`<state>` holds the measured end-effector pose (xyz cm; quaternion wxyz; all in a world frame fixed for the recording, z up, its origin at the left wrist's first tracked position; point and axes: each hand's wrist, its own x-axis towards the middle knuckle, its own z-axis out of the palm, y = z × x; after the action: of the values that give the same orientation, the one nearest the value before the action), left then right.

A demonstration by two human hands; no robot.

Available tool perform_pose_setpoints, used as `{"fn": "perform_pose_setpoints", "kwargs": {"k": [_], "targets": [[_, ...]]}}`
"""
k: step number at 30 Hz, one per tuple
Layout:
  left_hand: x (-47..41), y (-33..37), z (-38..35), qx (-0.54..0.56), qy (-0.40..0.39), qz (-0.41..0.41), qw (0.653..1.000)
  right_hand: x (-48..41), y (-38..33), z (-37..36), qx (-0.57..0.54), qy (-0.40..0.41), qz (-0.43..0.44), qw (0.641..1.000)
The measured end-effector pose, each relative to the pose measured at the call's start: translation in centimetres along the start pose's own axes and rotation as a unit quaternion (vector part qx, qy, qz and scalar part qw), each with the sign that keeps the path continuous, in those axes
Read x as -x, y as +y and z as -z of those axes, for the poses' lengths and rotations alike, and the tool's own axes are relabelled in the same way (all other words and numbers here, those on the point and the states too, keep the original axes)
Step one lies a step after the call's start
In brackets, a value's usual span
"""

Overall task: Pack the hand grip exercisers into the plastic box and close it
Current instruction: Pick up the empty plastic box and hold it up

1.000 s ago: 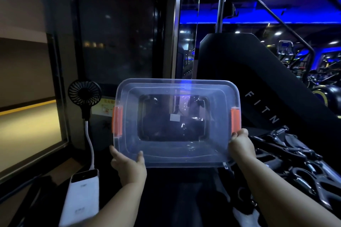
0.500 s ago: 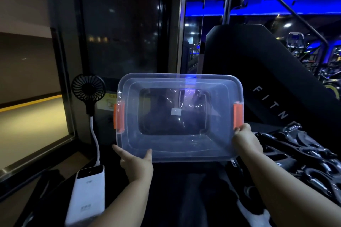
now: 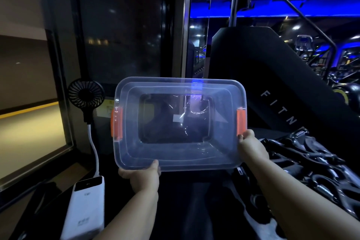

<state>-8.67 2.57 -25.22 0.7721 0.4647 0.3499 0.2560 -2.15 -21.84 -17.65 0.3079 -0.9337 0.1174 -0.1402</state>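
Plastic box (image 3: pixel 180 122) held up: left hand (image 3: pixel 143 176) under bottom edge, right hand (image 3: pixel 252 147) at right corner

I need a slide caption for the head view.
Left hand and right hand hold a clear plastic box with orange latches.

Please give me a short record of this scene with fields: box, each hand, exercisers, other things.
box: clear plastic box with orange latches, held up, nothing seen inside
left hand: grips the box's lower edge
right hand: grips its right side, under a latch
exercisers: hand grip exercisers piled at right, outside the box
other: fan, power bank at left
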Motion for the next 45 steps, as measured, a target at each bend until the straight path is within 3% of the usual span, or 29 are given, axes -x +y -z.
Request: {"fn": "perform_pose_setpoints", "kwargs": {"k": [6, 9, 12, 14, 18, 23, 25, 28, 34, 36, 42, 45], "targets": [[1.2, 0.8, 0.3, 0.014, 0.008, -0.01, 1.0, -0.1, -0.1, -0.2, 0.007, -0.028, -0.003, 1.0], [1.4, 1.0, 0.3, 0.028, 0.002, -0.018, 0.999, 1.1, -0.3, -0.9, 0.0, 0.062, 0.035, 0.997], [1.4, 0.9, 0.3, 0.031, 0.003, -0.028, 0.999, 3.6, -0.9, -1.8, -0.005, 0.144, 0.127, 0.981], [1.3, 0.9, 0.3, 0.032, -0.001, -0.033, 0.999, 5.5, -1.4, -2.7, -0.019, 0.087, 0.149, 0.985], [1.3, 1.0, 0.4, 0.042, -0.006, -0.028, 0.999, 8.1, -1.8, -5.0, -0.018, -0.082, 0.101, 0.991], [1.5, 0.8, 0.5, 0.034, -0.003, -0.019, 0.999, 8.7, -1.2, -7.5, -0.103, -0.133, 0.045, 0.985], [1.6, 0.7, 0.5, 0.018, -0.002, -0.023, 1.0, 8.6, -1.5, -8.2, -0.213, -0.145, 0.001, 0.966], [1.8, 0.6, 0.4, 0.0, 0.006, -0.023, 1.0, 8.2, -1.8, -9.5, -0.377, -0.156, -0.074, 0.91], [1.9, 0.2, 0.4, 0.021, 0.013, 0.006, 1.0, 7.7, -2.1, -10.4, -0.503, -0.116, -0.114, 0.849], [1.7, -0.1, 0.3, -0.009, -0.009, 0.019, 1.0, 7.7, -2.0, -10.4, -0.512, -0.121, -0.121, 0.842], [3.2, -1.2, -0.9, 0.003, -0.191, 0.132, 0.973, 7.9, -1.9, -10.6, -0.507, -0.106, -0.103, 0.849], [3.0, -1.1, -1.3, 0.037, -0.215, 0.173, 0.961, 7.8, -1.6, -10.7, -0.501, -0.094, -0.106, 0.854]]}}
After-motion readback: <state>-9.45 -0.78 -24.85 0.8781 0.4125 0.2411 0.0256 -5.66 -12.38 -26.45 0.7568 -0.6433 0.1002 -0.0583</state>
